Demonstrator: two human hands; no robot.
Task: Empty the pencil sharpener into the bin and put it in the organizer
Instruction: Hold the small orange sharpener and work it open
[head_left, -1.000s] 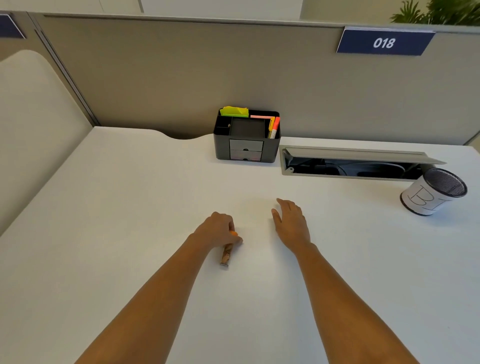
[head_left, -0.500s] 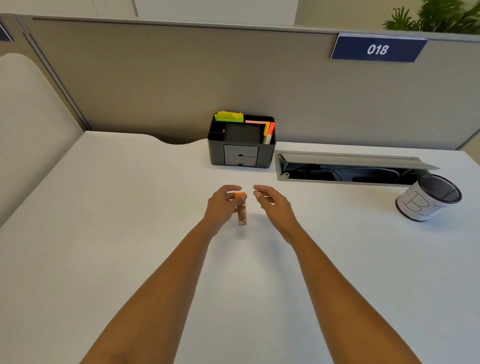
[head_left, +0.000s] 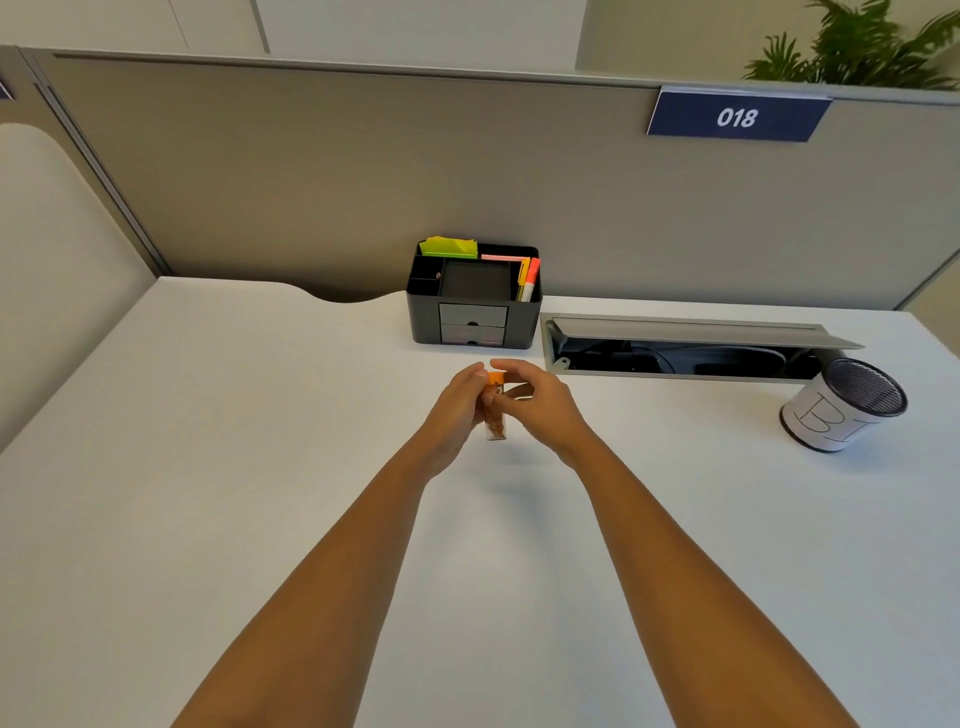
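Note:
The pencil sharpener (head_left: 495, 422) is a small clear tube with an orange cap, holding brown shavings, and it hangs upright above the white desk. My left hand (head_left: 453, 410) grips it from the left. My right hand (head_left: 537, 400) closes on its upper part from the right, fingertips at the orange cap. The black desk organizer (head_left: 474, 296) stands at the back against the partition, just beyond my hands. The bin (head_left: 841, 406), a small white cup with a dark mesh rim, sits at the far right.
The organizer holds yellow and pink sticky notes (head_left: 450, 246) and orange markers (head_left: 530, 278). An open grey cable tray (head_left: 691, 344) lies between organizer and bin. A grey partition (head_left: 363, 171) bounds the white desk (head_left: 208, 493) at the back.
My left hand lifted the sharpener off the desk and carried it forward. My right hand came in from the right and closed on its upper part.

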